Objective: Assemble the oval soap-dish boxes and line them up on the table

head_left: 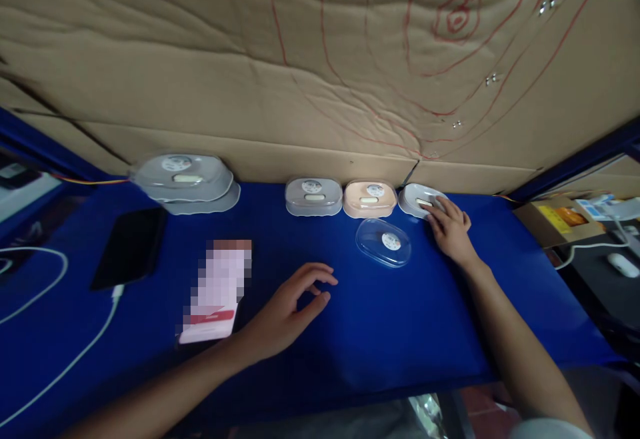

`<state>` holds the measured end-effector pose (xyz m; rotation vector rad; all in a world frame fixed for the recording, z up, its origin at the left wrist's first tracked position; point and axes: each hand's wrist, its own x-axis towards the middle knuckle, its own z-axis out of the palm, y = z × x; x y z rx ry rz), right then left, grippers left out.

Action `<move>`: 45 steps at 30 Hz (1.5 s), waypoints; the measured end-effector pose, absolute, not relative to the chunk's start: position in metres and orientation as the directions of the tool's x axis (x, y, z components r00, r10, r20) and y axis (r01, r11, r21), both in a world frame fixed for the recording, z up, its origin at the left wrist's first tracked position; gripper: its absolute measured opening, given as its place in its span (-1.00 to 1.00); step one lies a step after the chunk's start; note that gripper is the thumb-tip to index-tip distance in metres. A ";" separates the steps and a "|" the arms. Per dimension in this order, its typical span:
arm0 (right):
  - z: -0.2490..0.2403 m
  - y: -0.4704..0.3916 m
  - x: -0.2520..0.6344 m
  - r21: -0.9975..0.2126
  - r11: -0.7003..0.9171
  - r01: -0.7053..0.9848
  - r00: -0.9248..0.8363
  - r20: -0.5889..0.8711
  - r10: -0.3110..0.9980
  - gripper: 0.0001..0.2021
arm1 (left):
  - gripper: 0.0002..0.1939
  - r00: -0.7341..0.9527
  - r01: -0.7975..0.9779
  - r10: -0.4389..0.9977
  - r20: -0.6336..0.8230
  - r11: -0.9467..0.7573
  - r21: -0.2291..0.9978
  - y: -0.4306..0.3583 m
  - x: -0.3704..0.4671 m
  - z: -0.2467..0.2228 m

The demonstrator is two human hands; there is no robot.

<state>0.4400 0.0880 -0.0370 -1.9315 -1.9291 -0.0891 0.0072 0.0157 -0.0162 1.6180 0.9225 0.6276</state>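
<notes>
L hand (293, 302) well apart from grey dish (411, 202); R hand (453, 231) nearer, right at it.
L hand empty, thumb & fingers apart over counter (400, 332); clear lid (373, 240) btwn it & dish. R hand's fingertips on dish's right part, can't tell if gripping; dish just R of peach box (361, 204), long axis approx. L–R.

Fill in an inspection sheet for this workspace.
Surface: blue tabletop.
Job's things: stacked grey cases at left; single grey case, peach case and pale case in a row; clear lid lying in front.
Clutter: lit phone, dark phone.
Hands: left hand holds nothing; right hand has fingers on the pale case.
Cables: white cable plugged into the dark phone.
Surroundings: red-marked cardboard wall behind; white mouse at far right.
</notes>
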 end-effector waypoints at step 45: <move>0.014 0.027 0.352 -0.303 0.522 0.797 -0.521 0.093 0.849 -0.58 | -0.63 0.591 -0.409 0.755 -0.283 0.583 0.702 0.028 0.011 -0.003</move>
